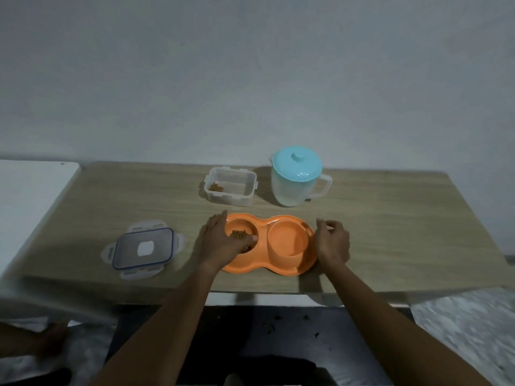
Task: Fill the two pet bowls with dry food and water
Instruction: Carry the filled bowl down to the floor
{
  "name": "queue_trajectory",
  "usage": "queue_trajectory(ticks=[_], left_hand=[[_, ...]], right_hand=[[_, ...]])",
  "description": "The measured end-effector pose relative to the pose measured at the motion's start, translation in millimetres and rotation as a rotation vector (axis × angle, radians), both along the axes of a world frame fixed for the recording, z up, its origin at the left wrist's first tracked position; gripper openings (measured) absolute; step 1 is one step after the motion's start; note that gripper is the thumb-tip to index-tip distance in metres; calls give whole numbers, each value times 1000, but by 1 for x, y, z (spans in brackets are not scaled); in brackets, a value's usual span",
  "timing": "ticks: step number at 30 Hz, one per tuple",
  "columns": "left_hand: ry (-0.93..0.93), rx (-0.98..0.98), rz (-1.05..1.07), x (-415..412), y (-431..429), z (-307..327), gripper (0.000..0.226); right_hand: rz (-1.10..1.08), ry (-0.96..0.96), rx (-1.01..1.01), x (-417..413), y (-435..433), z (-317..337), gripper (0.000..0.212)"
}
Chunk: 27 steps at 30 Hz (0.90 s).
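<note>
An orange double pet bowl [264, 267] lies near the table's front edge. Its left bowl holds brown dry food [239, 235]; its right bowl [288, 239] looks empty. My left hand [220, 240] rests over the left end of the dish, thumb lying across the left bowl. My right hand [333, 240] sits at the right end, fingers curled against the rim. Behind stands a clear food container [230, 186] with a little dry food in one corner. To its right is a frosted jug [298, 179] with a light blue lid.
The container's clear lid [143, 247] with blue seal lies flat on the left of the wooden table [390, 218]. A white surface [30, 196] adjoins the table's left side. A plain wall rises behind. Dark specks dot the floor below.
</note>
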<state>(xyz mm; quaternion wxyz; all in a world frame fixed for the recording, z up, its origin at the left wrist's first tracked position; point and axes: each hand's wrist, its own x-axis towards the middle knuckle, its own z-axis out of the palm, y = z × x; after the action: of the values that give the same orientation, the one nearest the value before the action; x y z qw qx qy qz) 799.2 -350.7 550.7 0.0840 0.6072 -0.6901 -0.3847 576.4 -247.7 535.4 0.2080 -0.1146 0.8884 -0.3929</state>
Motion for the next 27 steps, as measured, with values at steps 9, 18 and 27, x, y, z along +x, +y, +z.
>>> queue_trajectory(ticks=[9, 18, 27], left_hand=[[40, -204, 183, 19, 22, 1, 19], [122, -151, 260, 0, 46, 31, 21], [219, -200, 229, -109, 144, 70, 28]], right_hand=[[46, -91, -34, 38, 30, -5, 32], [-31, -327, -209, 19, 63, 3, 42], [-83, -355, -396, -94, 163, 29, 48]])
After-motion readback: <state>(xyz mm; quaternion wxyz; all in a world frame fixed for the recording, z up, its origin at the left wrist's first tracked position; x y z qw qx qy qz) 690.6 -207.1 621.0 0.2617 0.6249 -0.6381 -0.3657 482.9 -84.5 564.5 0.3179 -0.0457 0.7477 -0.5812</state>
